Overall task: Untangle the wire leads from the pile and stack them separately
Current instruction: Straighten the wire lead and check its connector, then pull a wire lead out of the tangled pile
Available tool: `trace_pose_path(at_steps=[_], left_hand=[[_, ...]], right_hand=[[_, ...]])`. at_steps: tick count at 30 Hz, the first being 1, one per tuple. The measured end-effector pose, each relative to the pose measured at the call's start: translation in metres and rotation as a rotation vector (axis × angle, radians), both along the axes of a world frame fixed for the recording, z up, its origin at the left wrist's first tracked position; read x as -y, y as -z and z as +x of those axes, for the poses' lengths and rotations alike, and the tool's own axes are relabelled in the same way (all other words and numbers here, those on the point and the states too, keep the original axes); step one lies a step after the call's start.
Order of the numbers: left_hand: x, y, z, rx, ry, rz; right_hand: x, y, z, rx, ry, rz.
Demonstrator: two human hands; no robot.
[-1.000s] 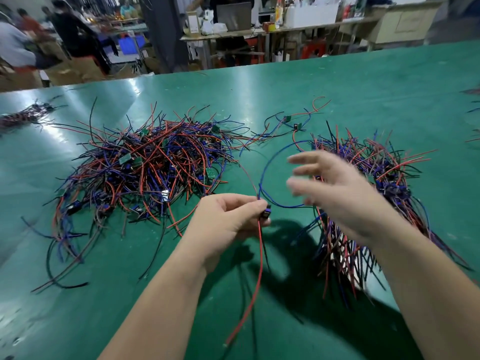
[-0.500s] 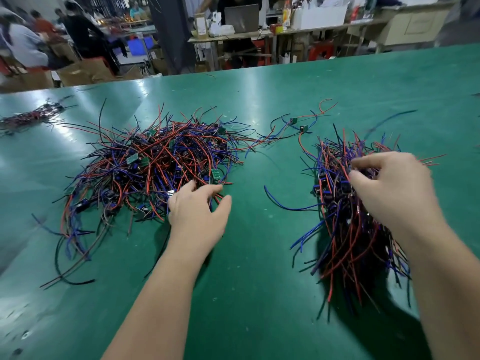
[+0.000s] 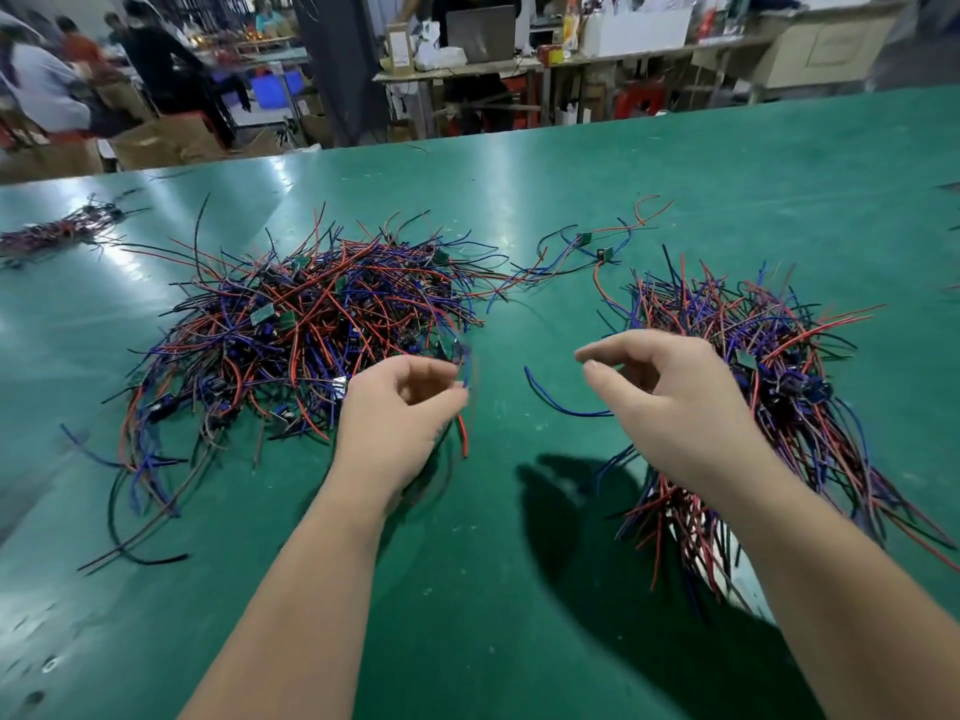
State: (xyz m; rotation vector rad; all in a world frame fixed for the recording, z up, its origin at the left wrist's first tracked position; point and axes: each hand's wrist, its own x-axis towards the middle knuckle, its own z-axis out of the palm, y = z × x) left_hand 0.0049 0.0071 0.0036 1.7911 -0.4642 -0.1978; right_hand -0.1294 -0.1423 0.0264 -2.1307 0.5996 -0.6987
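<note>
My left hand (image 3: pixel 405 407) pinches one wire lead (image 3: pixel 464 439) at the near edge of the tangled pile (image 3: pixel 311 330) on the tabletop (image 3: pixel 467 589), while my right hand (image 3: pixel 675 402) hovers loosely curled and empty by the sorted stack (image 3: pixel 789 356), so I judge about half the work is left.

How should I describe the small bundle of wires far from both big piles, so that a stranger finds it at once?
Look at the green table. From the big tangled pile on its left half, go farther left and away, near the edge. The small bundle there is thin, low and lies alone.
</note>
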Motion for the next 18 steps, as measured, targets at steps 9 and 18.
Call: trace_pose_path(at_steps=[9, 18], left_hand=[[0.006, -0.006, -0.031, -0.169, 0.571, -0.147], [0.015, -0.002, -0.03, -0.403, 0.564, -0.331]], right_hand=[[-0.011, -0.002, 0.004, 0.24, -0.294, 0.909], [-0.014, -0.006, -0.001, 0.141, -0.557, 1.088]])
